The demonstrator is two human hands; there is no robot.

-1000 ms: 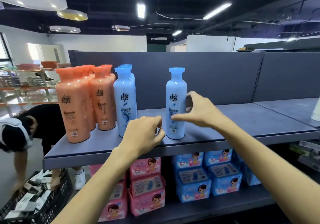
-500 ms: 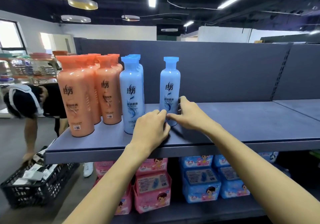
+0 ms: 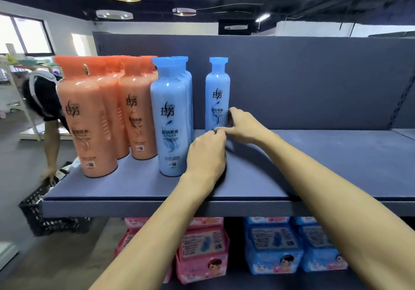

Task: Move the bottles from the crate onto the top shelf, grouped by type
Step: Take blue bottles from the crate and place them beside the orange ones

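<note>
Here is the lone blue bottle [image 3: 217, 96], upright just left of the frame's centre, long axis straight up and cap on top, standing deep on the top shelf [image 3: 314, 166] near the grey back panel [image 3: 292, 83]. The right hand [image 3: 243, 125] is the nearer one: it comes in from the lower right, fingers curled round the bottle's lower right flank and thumb across the front near the foot, so it grips the bottle low down. The left hand [image 3: 206, 155] sits just in front and below, fingers curled in, knuckles hiding the bottle's foot; whether it actually holds anything cannot be told. Now the relation that matters: the row of blue bottles [image 3: 171, 119] stands toward frame left with a clear gap between it and the lone one, so the bottle probably wants to slide leftward to join its own kind. A low grip on a tall bottle could tip it, so care is needed. Further left, the orange bottles [image 3: 89, 121] are packed together. The shelf is flat, matte blue-grey, with bare room to the right. Below hang pink packs [image 3: 199, 251] and blue packs [image 3: 274, 244]; a black crate [image 3: 33, 211] sits at lower left, where another person [image 3: 42, 96] bends.
</note>
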